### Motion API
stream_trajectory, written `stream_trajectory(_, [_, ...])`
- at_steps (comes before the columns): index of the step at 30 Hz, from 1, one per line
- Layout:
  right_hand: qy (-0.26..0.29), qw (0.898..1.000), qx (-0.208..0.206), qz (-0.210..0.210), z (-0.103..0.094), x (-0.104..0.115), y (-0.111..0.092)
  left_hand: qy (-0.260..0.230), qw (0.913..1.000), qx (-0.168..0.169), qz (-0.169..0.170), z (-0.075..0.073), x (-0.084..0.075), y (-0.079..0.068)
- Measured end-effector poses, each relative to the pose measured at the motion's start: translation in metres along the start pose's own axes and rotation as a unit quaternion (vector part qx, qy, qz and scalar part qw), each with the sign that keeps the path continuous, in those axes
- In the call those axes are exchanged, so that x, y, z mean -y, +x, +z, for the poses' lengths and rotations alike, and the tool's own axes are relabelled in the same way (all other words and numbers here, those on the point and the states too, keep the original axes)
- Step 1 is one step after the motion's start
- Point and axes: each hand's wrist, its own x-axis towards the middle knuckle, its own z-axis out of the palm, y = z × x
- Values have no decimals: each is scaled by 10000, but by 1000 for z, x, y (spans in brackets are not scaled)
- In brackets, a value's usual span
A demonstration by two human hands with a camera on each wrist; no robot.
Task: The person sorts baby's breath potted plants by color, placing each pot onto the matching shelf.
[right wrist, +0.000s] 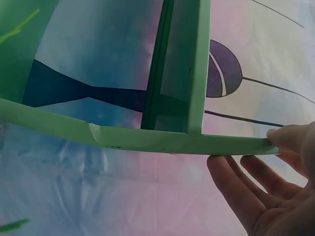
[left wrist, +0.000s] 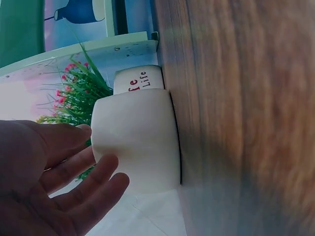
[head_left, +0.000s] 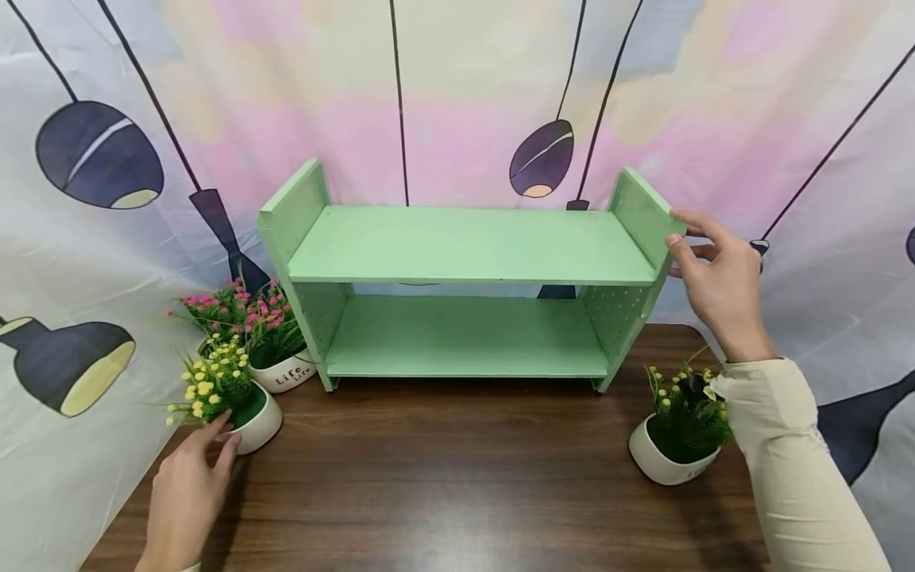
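Note:
A light green two-tier shelf [head_left: 472, 246] stands on the wooden table. My right hand [head_left: 725, 278] pinches the upper front corner of its right side panel [right wrist: 231, 143], thumb on one face and fingers on the other. My left hand [head_left: 187, 485] is at a white pot [left wrist: 138, 140] on the left, its loosely bent fingertips right at the rim. Yellow flowers [head_left: 207, 385] and green leaves fill this pot, which sits on the table.
Behind the yellow-flower pot is another white pot [head_left: 284, 375] lettered "Life", with pink flowers [head_left: 268, 310], close against the shelf's left side. A third white pot [head_left: 665, 461] with yellow blooms stands at the right. A lamp-printed curtain [head_left: 465, 95] hangs behind the table [head_left: 443, 477].

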Motion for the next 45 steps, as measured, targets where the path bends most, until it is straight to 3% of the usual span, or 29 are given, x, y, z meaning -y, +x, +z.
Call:
stream_trajectory(9, [-3,10000,-65,-39,-1,-1,1,17,10000,46,-36,2,-4,5])
stream_trajectory(18, [78,9999,-89,-96,2,-4,-2,315,9987,31,-404,0,-9,1])
stream_trajectory(28, [100,9997,-168,-109,2,-5,-1,389,9991,-139,-121,2,-9,2])
stream_trajectory(41, [11,9999,-137,-74,3,-2,-2,260,9995,165,78,-6,-11,-12])
stream_trajectory(45, [53,9997,-216,-76,5,-3,-2,191,9994,91,271,-8,-12,-17])
